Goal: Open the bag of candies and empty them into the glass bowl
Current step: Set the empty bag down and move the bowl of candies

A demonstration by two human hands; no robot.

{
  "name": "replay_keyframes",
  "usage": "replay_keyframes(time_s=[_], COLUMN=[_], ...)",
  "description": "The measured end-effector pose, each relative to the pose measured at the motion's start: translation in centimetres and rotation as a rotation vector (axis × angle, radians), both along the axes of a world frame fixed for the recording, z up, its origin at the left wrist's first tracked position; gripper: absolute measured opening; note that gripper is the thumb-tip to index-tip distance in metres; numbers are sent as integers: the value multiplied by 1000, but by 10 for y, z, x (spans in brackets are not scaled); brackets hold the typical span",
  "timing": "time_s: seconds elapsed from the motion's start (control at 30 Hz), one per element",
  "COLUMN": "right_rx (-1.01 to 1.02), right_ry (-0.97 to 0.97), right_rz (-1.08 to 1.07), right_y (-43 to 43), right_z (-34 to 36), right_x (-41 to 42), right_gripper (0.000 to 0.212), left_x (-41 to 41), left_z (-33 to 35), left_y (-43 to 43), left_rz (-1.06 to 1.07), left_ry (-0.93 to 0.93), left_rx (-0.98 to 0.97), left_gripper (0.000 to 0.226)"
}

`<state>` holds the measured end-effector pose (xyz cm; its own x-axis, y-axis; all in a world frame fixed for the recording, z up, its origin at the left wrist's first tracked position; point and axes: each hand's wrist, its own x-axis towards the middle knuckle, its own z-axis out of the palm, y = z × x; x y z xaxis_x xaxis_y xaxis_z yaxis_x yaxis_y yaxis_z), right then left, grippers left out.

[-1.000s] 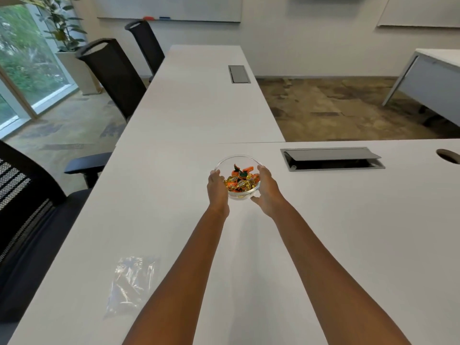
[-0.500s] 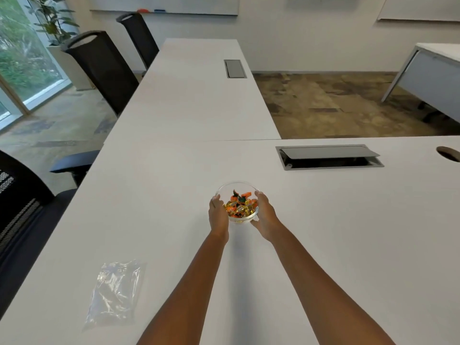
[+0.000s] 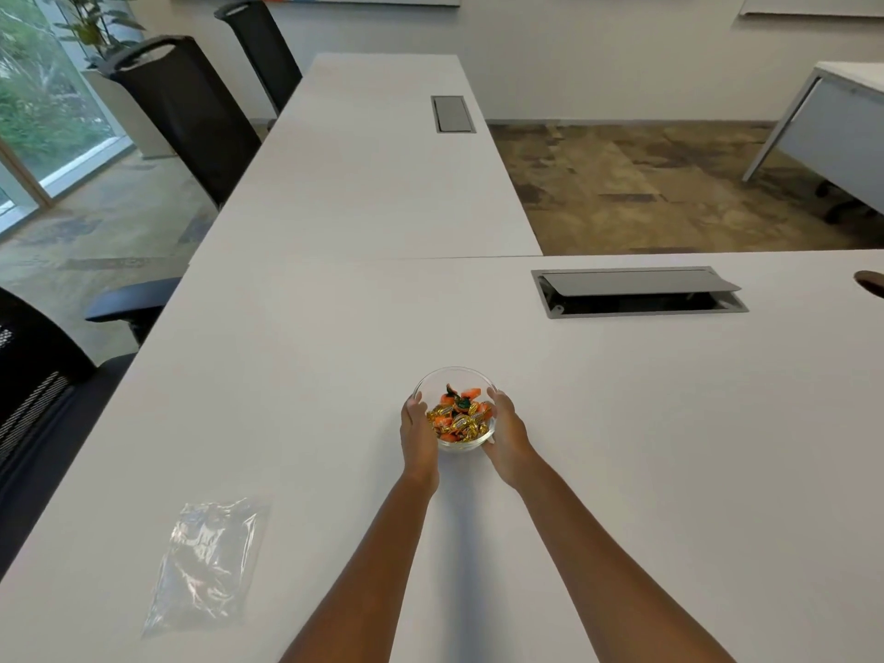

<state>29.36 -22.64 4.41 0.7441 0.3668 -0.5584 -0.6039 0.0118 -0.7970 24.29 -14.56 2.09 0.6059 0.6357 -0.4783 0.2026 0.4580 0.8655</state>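
Note:
A small glass bowl [image 3: 449, 378] stands on the white table [image 3: 622, 447], holding several orange and gold wrapped candies [image 3: 458, 417]. My left hand [image 3: 417, 435] cups the bowl's left side and my right hand [image 3: 508, 435] cups its right side, fingers curled against the glass. The clear plastic bag [image 3: 205, 564] lies flat and empty on the table at the near left, well apart from both hands.
A grey cable hatch [image 3: 636, 291] with its lid raised sits in the table at the right back. A second white table [image 3: 378, 160] runs away ahead. Black office chairs [image 3: 186, 112] line the left side; another one [image 3: 33, 375] stands close at the left.
Held between both hands, the bowl has come nearer to me along the table. The bag has not moved on the table.

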Motion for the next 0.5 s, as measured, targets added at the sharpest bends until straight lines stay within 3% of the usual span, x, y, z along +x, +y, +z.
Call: replay_keyframes(time_s=[0.5], right_rx=[-61], right_ry=[13], right_rz=[2], right_y=[0], right_z=[-9], right_x=[-4], right_gripper=[47], left_x=[-6], left_z=[-10], left_y=[-2], left_rz=[-10], left_ry=[-16], left_rx=[-9], left_gripper=[42])
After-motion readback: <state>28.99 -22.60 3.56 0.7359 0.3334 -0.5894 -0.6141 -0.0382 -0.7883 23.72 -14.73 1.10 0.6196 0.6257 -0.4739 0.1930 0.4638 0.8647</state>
